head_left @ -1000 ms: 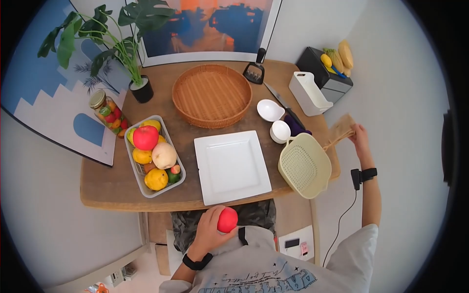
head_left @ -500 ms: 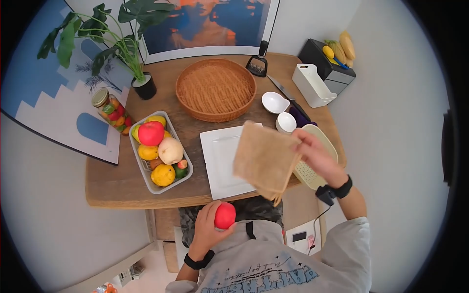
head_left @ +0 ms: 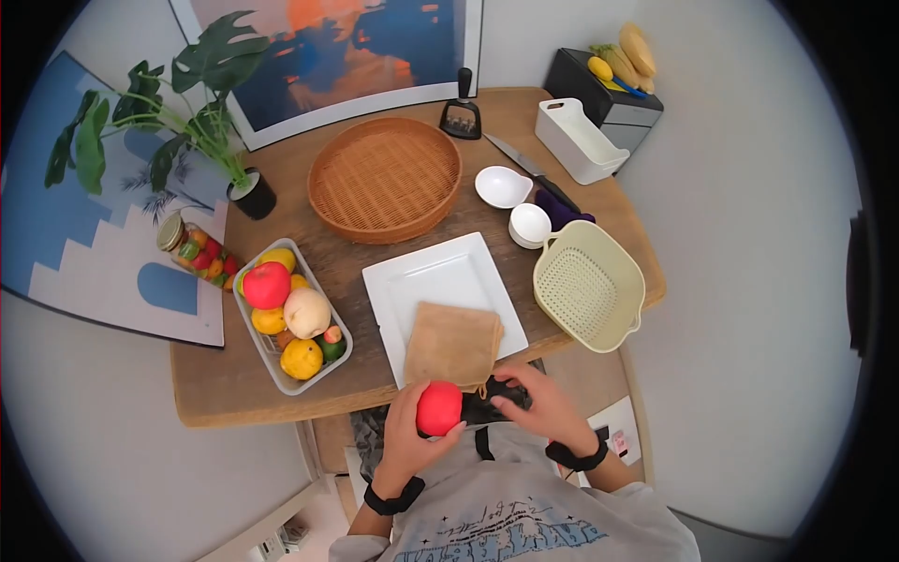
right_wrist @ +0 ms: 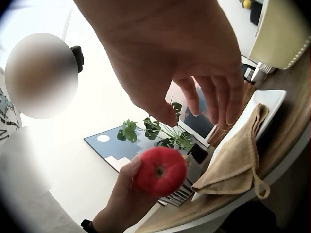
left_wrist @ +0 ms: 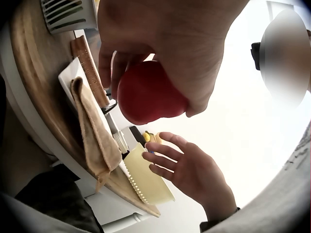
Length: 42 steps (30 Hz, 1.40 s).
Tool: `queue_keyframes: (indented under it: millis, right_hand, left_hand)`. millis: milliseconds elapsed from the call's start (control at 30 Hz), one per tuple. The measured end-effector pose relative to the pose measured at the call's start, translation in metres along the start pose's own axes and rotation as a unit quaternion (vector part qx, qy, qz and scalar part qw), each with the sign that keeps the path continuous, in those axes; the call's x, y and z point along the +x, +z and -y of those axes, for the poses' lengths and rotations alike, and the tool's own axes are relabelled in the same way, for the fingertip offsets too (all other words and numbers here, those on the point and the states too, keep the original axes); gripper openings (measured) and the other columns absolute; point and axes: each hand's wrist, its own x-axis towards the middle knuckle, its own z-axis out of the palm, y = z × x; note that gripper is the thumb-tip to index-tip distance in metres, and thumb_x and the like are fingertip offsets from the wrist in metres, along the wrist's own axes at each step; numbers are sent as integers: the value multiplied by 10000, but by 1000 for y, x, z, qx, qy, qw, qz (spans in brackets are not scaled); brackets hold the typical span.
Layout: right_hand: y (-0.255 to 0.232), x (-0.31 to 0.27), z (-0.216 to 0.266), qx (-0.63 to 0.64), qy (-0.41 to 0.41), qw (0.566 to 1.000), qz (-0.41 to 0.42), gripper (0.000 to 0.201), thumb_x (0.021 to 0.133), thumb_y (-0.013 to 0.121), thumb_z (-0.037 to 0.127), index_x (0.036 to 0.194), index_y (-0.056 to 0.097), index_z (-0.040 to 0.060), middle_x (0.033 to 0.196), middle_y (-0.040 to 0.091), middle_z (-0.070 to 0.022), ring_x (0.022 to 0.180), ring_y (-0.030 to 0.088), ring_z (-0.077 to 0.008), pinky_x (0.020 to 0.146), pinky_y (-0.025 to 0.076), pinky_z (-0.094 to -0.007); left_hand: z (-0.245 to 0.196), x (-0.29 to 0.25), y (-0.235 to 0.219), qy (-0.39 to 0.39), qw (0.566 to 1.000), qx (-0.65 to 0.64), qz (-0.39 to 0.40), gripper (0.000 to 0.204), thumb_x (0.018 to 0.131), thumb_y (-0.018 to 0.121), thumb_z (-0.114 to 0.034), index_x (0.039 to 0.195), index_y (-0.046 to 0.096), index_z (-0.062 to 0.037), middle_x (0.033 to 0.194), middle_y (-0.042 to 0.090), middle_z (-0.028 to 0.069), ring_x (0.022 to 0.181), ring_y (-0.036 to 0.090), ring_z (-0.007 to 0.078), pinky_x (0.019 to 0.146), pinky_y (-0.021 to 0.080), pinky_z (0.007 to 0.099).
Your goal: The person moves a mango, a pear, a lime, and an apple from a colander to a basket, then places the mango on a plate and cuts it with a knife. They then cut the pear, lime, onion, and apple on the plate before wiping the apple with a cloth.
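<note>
My left hand (head_left: 412,438) holds a round red apple (head_left: 439,409) in front of the table edge, its dimpled end showing in the right wrist view. To its right, my right hand (head_left: 543,412) is free, fingers apart and loosely bent, with a gap to the apple. A folded tan cloth (head_left: 454,345) lies across the near part of the square white plate (head_left: 393,281). One side of the cloth reaches the plate's near rim, and its hanging loop (right_wrist: 262,188) dangles past the table edge.
Left of the plate stands a grey basket (head_left: 292,382) of fruit. A cream colander (head_left: 590,281) overhangs the table's right edge. Behind are a round wicker tray (head_left: 384,178), white bowls (head_left: 503,187), a knife (head_left: 534,173), a white bin (head_left: 581,140) and a glass jar (head_left: 198,251).
My right hand brought the tan cloth from beyond the table's right side, laid it on the plate and let go. It now hovers near the apple, which stays in my left hand.
</note>
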Motion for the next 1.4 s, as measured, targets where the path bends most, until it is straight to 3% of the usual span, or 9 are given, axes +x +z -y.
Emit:
queue_keyframes:
  millis: [200,433,533,633,733,867,933,1033,1400]
  right_hand:
    - [17,-1,6,-26,-80,995,-63,712,803,820,194,1392,465,6,1354,533,-220,1255,533,-399,1055,457,-429]
    - [42,9,6,-20,-121,992,-8,710,776,817,181,1385,497,6,1371,529,-193,1260,535,-376,1041,474,-421]
    - [57,13,1,-35,-149,985,-74,661,774,816,175,1351,535,16,1350,549,-177,1227,561,-368,1004,499,-414]
    - [59,16,6,1,-89,992,-92,621,777,815,173,1325,559,29,1298,588,-175,1150,606,-376,965,519,-414]
    - [49,26,16,4,-82,989,-126,592,786,814,169,1308,568,37,1232,625,-185,1081,637,-394,927,532,-416]
    - [45,51,-3,28,-45,979,-195,540,831,789,238,1275,574,18,1204,634,-214,1086,639,-407,897,534,-421]
    - [46,61,-9,-8,-59,981,-185,518,866,755,248,1278,561,0,1176,624,-231,1047,617,-427,891,510,-442]
    - [52,69,-20,-97,-101,974,-180,506,886,730,242,1287,549,-7,1174,608,-236,1046,587,-427,903,471,-463]
    - [44,51,-39,-147,-61,970,-185,478,981,558,254,1342,495,-52,1277,566,-239,1225,499,-407,1062,314,-499]
  left_hand:
    - [-11,26,19,-12,998,-30,46,736,759,860,-277,1342,517,13,1199,631,229,1069,633,389,916,519,445]
    - [-16,31,29,-78,990,-114,26,480,945,678,-229,1319,529,32,1097,668,220,985,667,354,878,528,406]
    - [-11,28,37,-83,994,-74,2,419,999,604,-188,1353,500,11,1053,694,185,964,687,282,859,534,365]
    - [-10,29,40,-76,994,-77,-25,373,1002,596,-168,1321,522,9,1078,675,171,973,666,254,873,524,354]
    - [-16,37,40,-100,980,-158,-66,387,982,626,-193,1285,544,33,1099,652,191,993,648,326,881,513,388]
    - [-11,45,27,-49,992,-86,-80,402,948,666,-174,1281,550,19,1158,627,178,1063,617,314,930,481,391]
    - [-11,47,22,-19,996,-23,-78,416,924,688,-156,1280,551,10,1187,624,167,1094,603,310,953,461,407]
    - [-13,48,23,63,987,137,-65,496,859,743,-165,1284,555,10,1219,615,177,1126,574,360,974,436,448]
    - [-9,63,40,129,982,134,37,621,818,747,-198,1360,529,13,1408,520,200,1249,516,374,1045,396,464]
